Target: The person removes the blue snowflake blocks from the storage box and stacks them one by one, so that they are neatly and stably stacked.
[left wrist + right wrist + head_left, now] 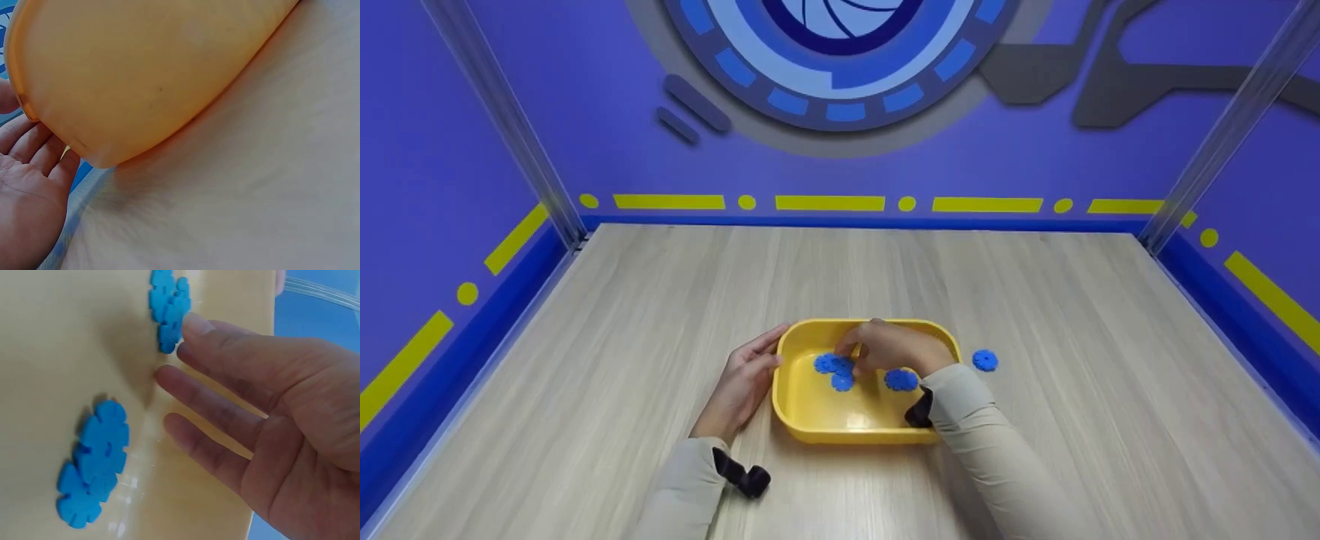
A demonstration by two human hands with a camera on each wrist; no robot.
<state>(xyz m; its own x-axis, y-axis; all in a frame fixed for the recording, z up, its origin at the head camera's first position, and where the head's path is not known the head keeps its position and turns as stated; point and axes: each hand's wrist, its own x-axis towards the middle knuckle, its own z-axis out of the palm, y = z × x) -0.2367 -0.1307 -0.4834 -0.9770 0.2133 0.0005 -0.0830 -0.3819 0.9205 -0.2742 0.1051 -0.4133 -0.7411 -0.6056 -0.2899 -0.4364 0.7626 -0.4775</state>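
A yellow plastic tray [855,436] with rounded corners stands on the wooden table. My left hand [746,386] rests against its left end, thumb at the rim and the other fingers fairly straight along the outside wall [140,73]. My right hand [896,349] reaches down inside. Its thumb and index fingertips are right at the edge of a cluster of blue flower-shaped discs [170,309], the fingers apart and slightly bent. A second overlapping group of blue discs [104,444] lies on the tray floor, under the right wrist in the head view [901,380].
One more blue flower-shaped disc [985,361] lies on the wooden table [660,300] to the right of the tray. Blue panels [585,135] with yellow markings enclose the table at the back and both sides. Each wrist carries a black strap and camera mount [750,480].
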